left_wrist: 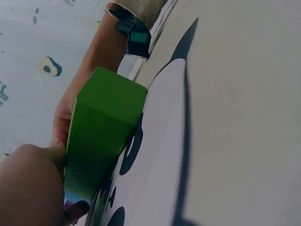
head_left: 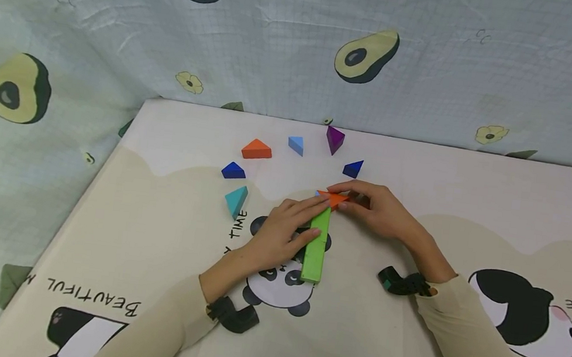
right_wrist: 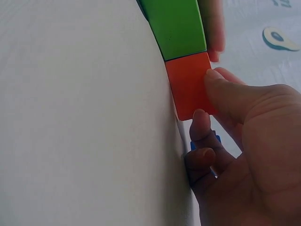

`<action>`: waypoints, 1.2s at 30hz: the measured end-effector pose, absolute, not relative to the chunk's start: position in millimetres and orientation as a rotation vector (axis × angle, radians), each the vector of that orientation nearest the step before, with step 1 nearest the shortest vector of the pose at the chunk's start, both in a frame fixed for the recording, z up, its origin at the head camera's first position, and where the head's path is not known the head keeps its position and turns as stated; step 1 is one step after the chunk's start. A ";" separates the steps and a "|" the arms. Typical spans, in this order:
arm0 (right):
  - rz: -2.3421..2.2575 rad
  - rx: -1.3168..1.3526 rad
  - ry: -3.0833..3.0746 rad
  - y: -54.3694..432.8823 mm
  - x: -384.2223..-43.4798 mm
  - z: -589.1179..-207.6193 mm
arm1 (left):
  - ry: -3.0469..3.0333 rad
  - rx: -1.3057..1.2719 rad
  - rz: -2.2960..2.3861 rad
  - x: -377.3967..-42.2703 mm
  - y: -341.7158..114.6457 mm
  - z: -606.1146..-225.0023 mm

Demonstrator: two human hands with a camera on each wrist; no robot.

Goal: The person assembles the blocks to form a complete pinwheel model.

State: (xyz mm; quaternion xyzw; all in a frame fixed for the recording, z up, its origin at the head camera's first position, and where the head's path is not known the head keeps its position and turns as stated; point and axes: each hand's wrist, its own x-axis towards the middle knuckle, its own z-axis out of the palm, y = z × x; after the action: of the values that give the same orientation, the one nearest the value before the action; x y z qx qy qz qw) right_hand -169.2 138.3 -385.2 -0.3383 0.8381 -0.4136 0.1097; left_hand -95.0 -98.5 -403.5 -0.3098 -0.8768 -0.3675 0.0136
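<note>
A long green block [head_left: 314, 252] lies over a printed panda, its far end meeting an orange triangular block [head_left: 333, 198]. My right hand [head_left: 380, 210] pinches the orange block between thumb and fingers; the right wrist view shows its orange side face [right_wrist: 188, 87] against the green end. My left hand [head_left: 282, 234] lies along the green block's left side, fingers stretched toward the orange block. Its thumb rests on the green top. A sliver of light blue [head_left: 318, 193] shows beside the orange block, mostly covered by fingers.
Beyond the hands lie an orange triangular block [head_left: 256, 150], a light blue one [head_left: 297, 145], a purple one [head_left: 334, 140] and dark blue ones [head_left: 353, 168] [head_left: 234, 171]. A teal triangular block [head_left: 236, 201] sits left. An avocado-print cloth [head_left: 279, 54] hangs behind the table.
</note>
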 end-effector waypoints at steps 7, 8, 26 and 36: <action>-1.228 -0.998 2.450 139.6 -169.8 -387.0 | -2.742 -0.962 -1.102 -95.1 -97.8 -403.6; -1.228 -0.996 2.447 139.7 -170.0 -387.1 | -2.741 -0.960 -1.108 -95.1 -97.9 -403.5; -1.228 -0.997 2.476 140.5 -170.8 -380.4 | -2.779 -0.934 -1.135 -93.7 -98.2 -400.9; -1.376 -0.780 2.736 148.5 -181.8 -371.3 | -2.787 -0.931 -1.151 -94.0 -97.6 -399.7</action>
State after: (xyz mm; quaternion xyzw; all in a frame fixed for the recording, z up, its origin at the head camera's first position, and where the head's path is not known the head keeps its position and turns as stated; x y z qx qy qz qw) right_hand -181.8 148.5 -371.3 -0.2469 0.8656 -0.4355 -0.0094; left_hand -94.0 -97.6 -399.7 -0.2949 -0.8831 -0.3649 -0.0070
